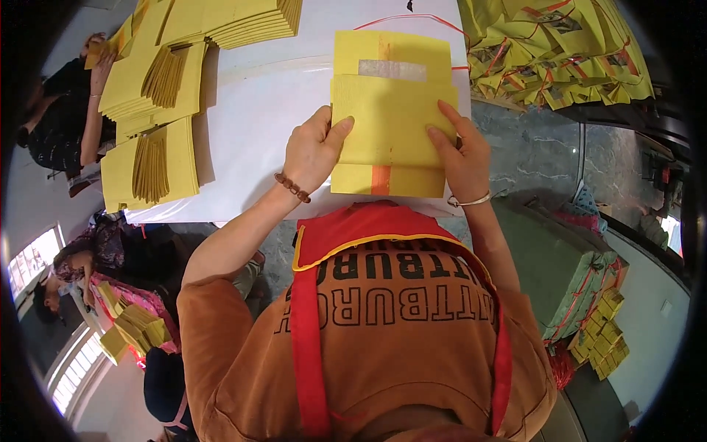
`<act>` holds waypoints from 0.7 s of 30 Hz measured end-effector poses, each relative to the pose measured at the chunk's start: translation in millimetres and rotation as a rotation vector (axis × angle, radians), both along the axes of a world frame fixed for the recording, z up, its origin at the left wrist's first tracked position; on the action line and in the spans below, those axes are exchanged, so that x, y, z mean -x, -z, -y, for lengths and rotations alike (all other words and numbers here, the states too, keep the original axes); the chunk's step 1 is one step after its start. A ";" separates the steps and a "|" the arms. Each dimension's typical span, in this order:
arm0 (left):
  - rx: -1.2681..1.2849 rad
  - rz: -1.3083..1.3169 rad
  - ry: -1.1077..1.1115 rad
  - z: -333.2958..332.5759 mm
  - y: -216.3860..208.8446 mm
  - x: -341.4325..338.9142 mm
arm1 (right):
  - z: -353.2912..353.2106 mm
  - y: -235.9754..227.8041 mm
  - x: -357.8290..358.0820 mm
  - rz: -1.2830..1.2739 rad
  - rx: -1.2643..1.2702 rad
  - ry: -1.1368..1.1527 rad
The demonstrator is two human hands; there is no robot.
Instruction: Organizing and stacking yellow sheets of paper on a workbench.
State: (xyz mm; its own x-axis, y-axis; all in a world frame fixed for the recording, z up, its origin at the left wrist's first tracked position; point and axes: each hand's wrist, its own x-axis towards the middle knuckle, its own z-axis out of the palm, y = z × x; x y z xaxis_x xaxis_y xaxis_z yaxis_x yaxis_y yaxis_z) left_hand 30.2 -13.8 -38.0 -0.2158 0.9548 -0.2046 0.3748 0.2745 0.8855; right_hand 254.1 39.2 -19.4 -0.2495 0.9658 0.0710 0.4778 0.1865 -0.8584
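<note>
A stack of yellow paper sheets (387, 121) lies in front of me on the white-covered table (261, 140). Its upper pieces sit offset, with a pale translucent strip (392, 70) showing near the far end and an orange-red band at the near end. My left hand (315, 147) grips the left edge, thumb on top. At the right edge my right hand (465, 151) holds the same stack, its thumb and a finger on the top face. The undersides of both hands' grip are hidden. Beyond the stack, a red string (427, 16) lies loosely on the table.
Several yellow paper stacks (166, 158) cover the table's left side, where another person's hand (99, 55) handles paper. String-tied yellow bundles (552, 51) are piled at the far right. A large green wrapped bale (549, 265) stands at my right, beside smaller yellow bundles (600, 335).
</note>
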 end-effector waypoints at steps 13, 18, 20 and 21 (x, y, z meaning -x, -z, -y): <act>0.141 0.337 -0.072 -6.2 -16.2 0.2 | -4.6 8.7 1.4 -0.009 -0.041 0.007; 0.139 0.322 -0.086 -3.2 -28.5 2.6 | -5.3 8.1 0.0 -0.001 -0.043 0.012; -0.306 -0.371 -0.019 -0.4 -37.1 1.8 | -5.0 3.3 1.3 0.019 -0.040 0.015; -0.489 -0.551 0.085 -1.5 -45.2 -0.7 | -4.4 2.1 1.7 0.041 -0.036 0.015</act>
State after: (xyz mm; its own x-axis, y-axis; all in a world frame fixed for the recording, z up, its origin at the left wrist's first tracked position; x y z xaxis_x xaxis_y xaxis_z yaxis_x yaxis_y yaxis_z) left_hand 30.8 -12.3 7.2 -0.0852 0.9271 0.3650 0.8027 -0.1532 0.5763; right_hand 252.4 43.6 -21.5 -0.2383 0.9665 0.0957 0.5153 0.2094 -0.8311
